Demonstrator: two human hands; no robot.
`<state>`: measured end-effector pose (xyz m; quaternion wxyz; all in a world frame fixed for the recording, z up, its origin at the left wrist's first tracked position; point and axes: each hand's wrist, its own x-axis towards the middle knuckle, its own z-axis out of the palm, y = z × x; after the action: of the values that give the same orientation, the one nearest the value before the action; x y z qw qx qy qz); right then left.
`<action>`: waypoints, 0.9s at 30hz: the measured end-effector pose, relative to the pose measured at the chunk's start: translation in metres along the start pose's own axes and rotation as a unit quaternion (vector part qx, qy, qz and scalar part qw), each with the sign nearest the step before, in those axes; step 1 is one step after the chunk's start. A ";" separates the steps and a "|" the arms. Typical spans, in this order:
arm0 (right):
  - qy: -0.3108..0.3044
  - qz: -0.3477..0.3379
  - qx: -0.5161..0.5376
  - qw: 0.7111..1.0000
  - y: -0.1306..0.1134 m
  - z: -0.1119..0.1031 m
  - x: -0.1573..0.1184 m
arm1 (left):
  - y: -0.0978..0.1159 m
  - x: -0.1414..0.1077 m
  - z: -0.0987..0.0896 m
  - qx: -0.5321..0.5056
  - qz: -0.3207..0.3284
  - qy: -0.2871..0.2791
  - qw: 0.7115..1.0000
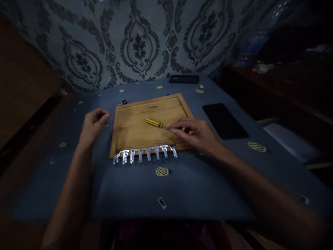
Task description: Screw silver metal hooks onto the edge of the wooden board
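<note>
A yellow and black screwdriver (154, 122) points its handle to the left over a wooden board (140, 133). The fingers of my right hand (195, 131) pinch it by the metal shaft, near the tip. Left of the board, my left hand (94, 124) hovers with thumb and fingers pressed together; whatever they may hold is too small to make out. Along the board's near edge runs a row of several silver metal hooks (148, 153), hanging toward me. Some small holes show in the edge right of the row, partly under my right hand.
A black phone (225, 121) lies right of the board, and another dark phone-like slab (184, 79) lies near the wall. A small dark object (124, 102) sits behind the board's far left corner. The blue tablecloth (125, 194) has pineapple prints.
</note>
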<state>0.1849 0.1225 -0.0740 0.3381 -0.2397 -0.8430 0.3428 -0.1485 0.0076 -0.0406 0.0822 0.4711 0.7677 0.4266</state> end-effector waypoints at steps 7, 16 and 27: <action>0.009 0.013 0.114 0.993 -0.024 -0.005 -0.008 | 0.089 -0.053 0.070 -0.132 0.181 -0.264 0.938; 0.040 0.015 0.108 0.993 -0.024 -0.009 -0.008 | 0.112 -0.056 0.082 -0.171 0.191 -0.294 0.921; 0.028 0.097 0.207 0.973 -0.024 -0.009 -0.018 | 0.118 -0.066 0.091 -0.179 0.226 -0.243 0.926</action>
<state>0.1991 0.0987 -0.0585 0.3690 -0.2548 -0.7165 0.5344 0.0122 0.0306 -0.0292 0.2507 0.6988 0.5081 0.4367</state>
